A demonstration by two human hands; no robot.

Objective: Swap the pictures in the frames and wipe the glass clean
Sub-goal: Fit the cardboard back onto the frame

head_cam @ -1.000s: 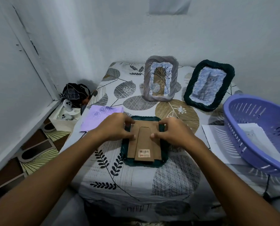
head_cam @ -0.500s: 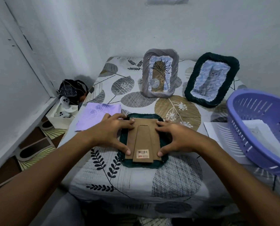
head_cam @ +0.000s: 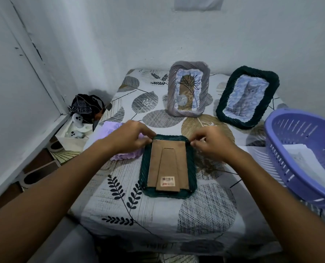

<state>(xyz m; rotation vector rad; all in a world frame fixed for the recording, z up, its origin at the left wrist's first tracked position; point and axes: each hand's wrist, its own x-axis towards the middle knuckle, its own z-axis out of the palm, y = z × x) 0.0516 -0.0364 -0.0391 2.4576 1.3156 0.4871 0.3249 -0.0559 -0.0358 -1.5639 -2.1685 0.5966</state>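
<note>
Dark green woven frame (head_cam: 168,193), lying face down near the middle of the leaf-print tablecloth (head_cam: 157,221), was the thing you were working on. Its brown cardboard backing board (head_cam: 167,164) with the fold-out stand and a barcode sticker (head_cam: 168,181) at the near end faced up at you. By my judgement the frame was light and its woven rim a little yielding, while the backing was thin, stiff card that would crease if you bent it, and the glass beneath it, hidden from view, would be fragile and slippery once freed.

Your left hand (head_cam: 128,136) had its fingers curled at the far left corner of the frame, pinching at the rim where the board meets it. Your right hand (head_cam: 210,142) was curled at the far right corner in the same way; whether either had hold of a tab or only the edge, you could not have told from this view. Those far corners looked the right place to lift the card, evenly on both sides, keeping the frame flat on the table.

Just left of the frame, partly under your left hand, lay a crumpled lilac cloth (head_cam: 120,152). To the right stood a lilac plastic slotted basket (head_cam: 298,158) holding white sheets. Farther back stood a grey woven frame (head_cam: 188,89) with a plant picture, and to its right a second dark green frame (head_cam: 247,96) leaned back, showing a cat picture.
</note>
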